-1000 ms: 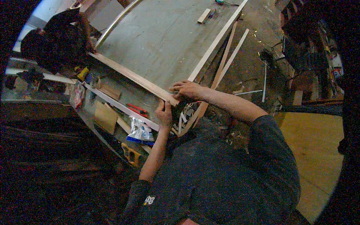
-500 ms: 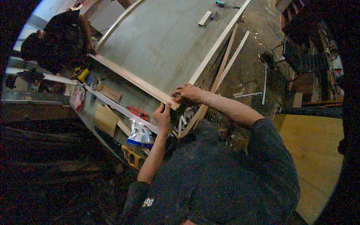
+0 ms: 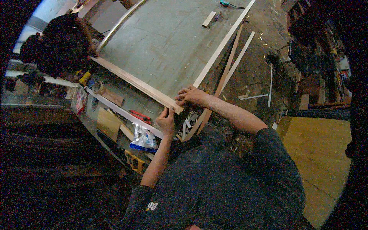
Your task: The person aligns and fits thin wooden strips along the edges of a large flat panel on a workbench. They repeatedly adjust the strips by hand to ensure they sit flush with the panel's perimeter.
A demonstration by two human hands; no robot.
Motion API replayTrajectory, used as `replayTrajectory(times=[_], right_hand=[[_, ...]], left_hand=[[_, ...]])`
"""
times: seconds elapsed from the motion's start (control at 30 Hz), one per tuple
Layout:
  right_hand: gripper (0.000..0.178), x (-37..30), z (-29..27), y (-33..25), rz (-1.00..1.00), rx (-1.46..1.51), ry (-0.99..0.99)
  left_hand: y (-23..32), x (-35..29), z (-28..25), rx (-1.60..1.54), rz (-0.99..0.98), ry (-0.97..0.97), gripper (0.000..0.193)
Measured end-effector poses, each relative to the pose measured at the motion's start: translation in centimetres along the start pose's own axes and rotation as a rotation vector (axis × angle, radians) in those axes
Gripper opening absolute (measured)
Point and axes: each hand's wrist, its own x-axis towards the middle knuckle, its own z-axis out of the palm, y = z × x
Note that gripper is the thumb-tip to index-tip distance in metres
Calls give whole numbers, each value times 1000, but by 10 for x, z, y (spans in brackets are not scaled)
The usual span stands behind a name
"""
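Observation:
Several pale wooden strips (image 3: 132, 79) lie together along the near edge of a large grey panel. My left hand (image 3: 166, 120) pinches their near end from the left, thumb and fingers on the wood. On the other side of that end, my right hand (image 3: 191, 96) has its fingers bent over and against the wood, next to the panel's corner. Another long pale strip (image 3: 222, 46) runs along the panel's right edge, its near end by my right hand. At the strips' far end is a co-worker's hand (image 3: 92, 53).
On the grey panel (image 3: 153, 46) lie a short wood block (image 3: 209, 19) and a teal tool (image 3: 225, 3). Loose strips (image 3: 238, 59) lean at the right. Left of my left hand are a red tool (image 3: 140, 116), a plastic bag (image 3: 144, 137) and a yellow-handled saw (image 3: 135, 161).
The co-worker has shifted slightly to the left. My hands stay at the strips' near end, almost unmoved.

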Motion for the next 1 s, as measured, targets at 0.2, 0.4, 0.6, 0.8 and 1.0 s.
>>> replayTrajectory(times=[0.2, 0.4, 0.6, 0.8, 1.0], right_hand=[[36, 2, 3, 2, 33, -30, -77], [37, -6, 2, -1, 72, 6, -80], [46, -6, 10, 3, -2, -7, 58], [48, -8, 5, 2, -15, -6, 13], [46, -2, -14, -13, 19, -81, -26]], left_hand=[[3, 0, -8, 85, 10, -37, 36], [14, 1, -16, 171, 105, -8, 39], [-8, 0, -12, 205, 51, 29, 40], [-38, 6, 5, 40, 229, 143, 41], [-34, 6, -2, 200, 261, 130, 43]])
